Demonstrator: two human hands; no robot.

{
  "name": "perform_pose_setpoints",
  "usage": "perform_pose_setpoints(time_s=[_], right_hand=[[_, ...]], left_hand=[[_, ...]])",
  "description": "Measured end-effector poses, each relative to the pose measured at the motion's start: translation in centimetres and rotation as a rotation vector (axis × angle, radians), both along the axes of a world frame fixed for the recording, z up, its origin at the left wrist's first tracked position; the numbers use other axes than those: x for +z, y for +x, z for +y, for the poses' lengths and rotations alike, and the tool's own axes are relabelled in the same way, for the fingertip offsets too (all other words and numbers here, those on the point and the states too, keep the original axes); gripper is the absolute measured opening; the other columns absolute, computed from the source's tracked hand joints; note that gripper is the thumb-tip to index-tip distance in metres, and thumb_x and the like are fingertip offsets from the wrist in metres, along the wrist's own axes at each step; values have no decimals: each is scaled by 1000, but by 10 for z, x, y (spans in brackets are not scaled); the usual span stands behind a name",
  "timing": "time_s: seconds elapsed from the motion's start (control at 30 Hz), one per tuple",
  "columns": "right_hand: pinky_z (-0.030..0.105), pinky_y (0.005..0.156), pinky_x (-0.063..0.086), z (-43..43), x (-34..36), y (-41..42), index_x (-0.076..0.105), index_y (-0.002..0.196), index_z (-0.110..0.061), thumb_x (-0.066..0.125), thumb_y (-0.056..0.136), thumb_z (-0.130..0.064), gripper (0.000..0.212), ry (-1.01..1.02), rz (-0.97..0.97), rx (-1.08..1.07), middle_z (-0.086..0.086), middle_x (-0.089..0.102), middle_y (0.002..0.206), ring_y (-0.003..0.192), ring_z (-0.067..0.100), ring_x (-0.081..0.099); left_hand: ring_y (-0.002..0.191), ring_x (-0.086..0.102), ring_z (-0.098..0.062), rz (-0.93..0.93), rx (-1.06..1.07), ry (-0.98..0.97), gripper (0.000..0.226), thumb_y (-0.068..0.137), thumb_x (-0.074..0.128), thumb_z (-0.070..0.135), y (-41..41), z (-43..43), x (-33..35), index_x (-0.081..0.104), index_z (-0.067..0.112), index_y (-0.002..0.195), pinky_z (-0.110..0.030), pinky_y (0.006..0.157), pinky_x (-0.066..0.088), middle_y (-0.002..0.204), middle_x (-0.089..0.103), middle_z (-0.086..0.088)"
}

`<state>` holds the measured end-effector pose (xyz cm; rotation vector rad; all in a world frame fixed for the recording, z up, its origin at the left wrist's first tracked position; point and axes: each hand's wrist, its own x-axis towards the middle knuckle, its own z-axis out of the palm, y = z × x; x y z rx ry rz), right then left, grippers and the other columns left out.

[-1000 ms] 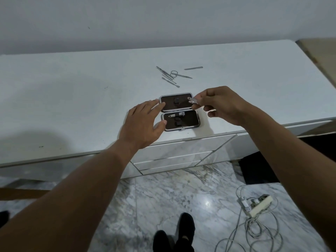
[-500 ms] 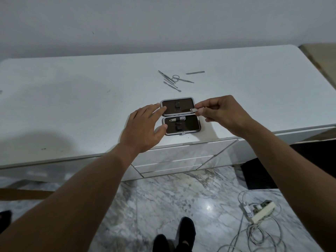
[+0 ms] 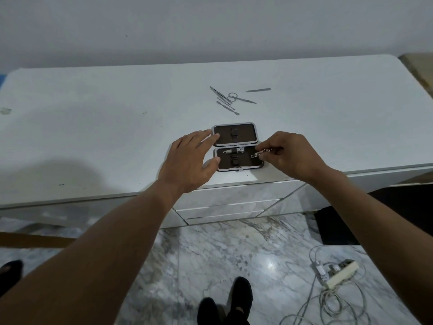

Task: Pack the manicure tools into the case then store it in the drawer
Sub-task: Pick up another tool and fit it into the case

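Note:
An open manicure case [image 3: 248, 134] with a dark lining lies flat near the front edge of the white cabinet top. One nail clipper [image 3: 234, 150] sits strapped in the near half. My right hand [image 3: 289, 154] pinches a second small metal clipper [image 3: 262, 153] over the right end of the near half. My left hand [image 3: 189, 160] rests with fingers spread against the case's left side, index at the far half, thumb at the near half. Several loose tools lie farther back: scissors [image 3: 236, 97], thin picks [image 3: 222, 99] and a file [image 3: 258, 90].
The white cabinet top [image 3: 93, 127] has closed drawers [image 3: 225, 202] directly below the case. On the marble floor at the right lie a power strip [image 3: 337, 273] and tangled cables. My feet [image 3: 225, 303] stand below.
My right hand has brought the small clipper down from the far half's right edge to the near half. My left hand has stayed at the case's left side.

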<state>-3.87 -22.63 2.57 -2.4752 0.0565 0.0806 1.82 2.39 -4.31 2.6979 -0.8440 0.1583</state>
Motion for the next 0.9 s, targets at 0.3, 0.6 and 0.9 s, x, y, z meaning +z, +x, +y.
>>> perform_pose_setpoints(time_s=[0.3,0.6,0.9], right_hand=[[40,78,53,5,4,-3,75,103,-12,67,84,-11,20,-255,-95,245,11,69,98,84,28,65],[36,80,53,12,4,3,76,98,-15,71,82,-13,17,-194,-20,247,4,72,100,81,20,67],[28,75,51,14,5,9,76,99,-17,72,81,-14,19,-148,50,230,2,74,96,75,15,63]], left_hand=[[140,33,-16,59,3,-38,60,93,41,53,2,2,3,34,31,148,-38,112,25,153,38,6],[141,31,-14,103,0,-84,64,90,44,57,3,5,5,35,30,148,-38,113,24,153,37,8],[141,31,-11,131,10,-137,66,88,49,57,2,5,6,36,30,147,-35,113,22,152,38,9]])
